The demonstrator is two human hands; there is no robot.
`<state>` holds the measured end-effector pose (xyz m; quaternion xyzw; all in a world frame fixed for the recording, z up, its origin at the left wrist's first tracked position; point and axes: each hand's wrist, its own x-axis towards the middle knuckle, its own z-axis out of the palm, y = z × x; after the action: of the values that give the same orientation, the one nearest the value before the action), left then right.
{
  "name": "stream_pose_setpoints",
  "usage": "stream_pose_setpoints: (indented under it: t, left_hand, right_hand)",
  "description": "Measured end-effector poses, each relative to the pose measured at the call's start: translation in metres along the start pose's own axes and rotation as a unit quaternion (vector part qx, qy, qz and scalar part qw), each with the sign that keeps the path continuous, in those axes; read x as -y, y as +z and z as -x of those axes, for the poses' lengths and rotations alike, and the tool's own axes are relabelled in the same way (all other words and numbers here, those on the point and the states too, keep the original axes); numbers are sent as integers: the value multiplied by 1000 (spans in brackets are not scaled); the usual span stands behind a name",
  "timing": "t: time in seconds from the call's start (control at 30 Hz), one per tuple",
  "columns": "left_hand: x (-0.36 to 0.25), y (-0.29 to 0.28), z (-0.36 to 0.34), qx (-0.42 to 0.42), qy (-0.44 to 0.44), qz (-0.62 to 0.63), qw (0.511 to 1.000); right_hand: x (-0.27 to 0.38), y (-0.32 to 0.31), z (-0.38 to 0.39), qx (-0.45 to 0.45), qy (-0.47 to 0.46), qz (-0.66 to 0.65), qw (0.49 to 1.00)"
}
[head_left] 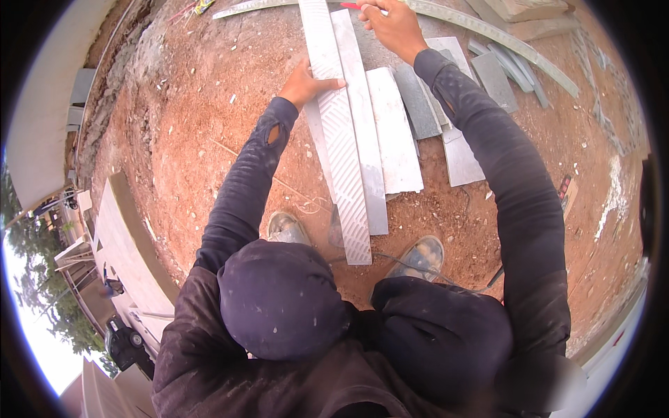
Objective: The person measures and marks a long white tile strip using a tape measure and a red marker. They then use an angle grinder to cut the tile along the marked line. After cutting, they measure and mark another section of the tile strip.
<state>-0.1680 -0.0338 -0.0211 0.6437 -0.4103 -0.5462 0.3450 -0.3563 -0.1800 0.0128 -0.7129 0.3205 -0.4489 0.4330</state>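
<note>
A long pale tile strip with ridged diagonal grooves on its back lies lengthwise in front of me. My left hand grips its left edge, thumb across the top; the other fingers are partly hidden. Up at the far end, my right hand pinches a thin red pen-like stick, whose exact kind I cannot make out. Its tip is close to a second, smooth grey strip, which lies beside the grooved one and partly under it.
A white tile piece and a dark grey piece lie to the right, with several more offcuts beyond. A long pale metal strip curves across the far side. My shoes stand on reddish soil, a dark cable near them.
</note>
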Motion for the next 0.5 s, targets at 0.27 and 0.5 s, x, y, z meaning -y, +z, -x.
stream_pose_setpoints:
  t: [0.27, 0.5]
  left_hand:
    - [2, -1, -1, 1, 10, -4, 1000]
    - [-4, 0, -1, 14, -10, 4, 1000]
  right_hand:
    - [3, 0, 5, -15, -30, 0, 999]
    - [-7, -8, 18, -6, 54, 86, 995]
